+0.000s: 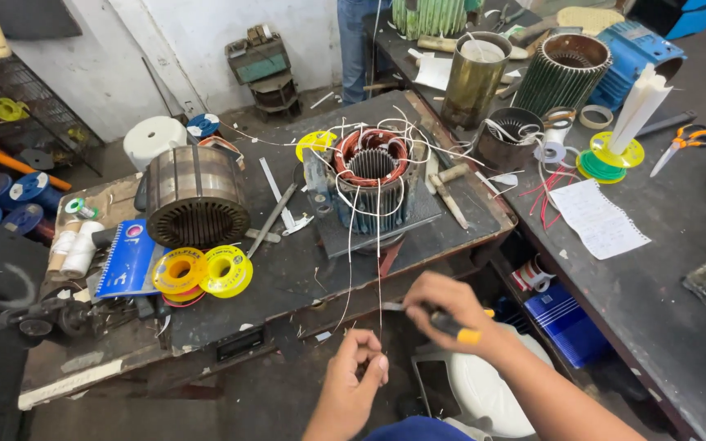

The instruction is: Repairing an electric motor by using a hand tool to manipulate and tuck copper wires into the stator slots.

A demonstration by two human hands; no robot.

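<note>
A motor stator [372, 186] with copper windings and several white lead wires stands on a dark plate on the workbench [288, 278]. Thin white wires [379, 269] hang from it over the bench's front edge. My left hand [356, 369] is below the edge, its fingers pinched on the end of one hanging wire. My right hand [444, 308] is just to the right and grips a tool with a black and yellow handle [454, 327], its metal tip pointing left toward the wire.
An empty stator core [196, 196], yellow tape rolls [203, 272], a blue notebook [128, 257] and white thread spools lie on the bench's left. The right table holds stators, a brass cylinder [474, 77], wire spools, paper and scissors [680, 143]. A person's legs stand behind.
</note>
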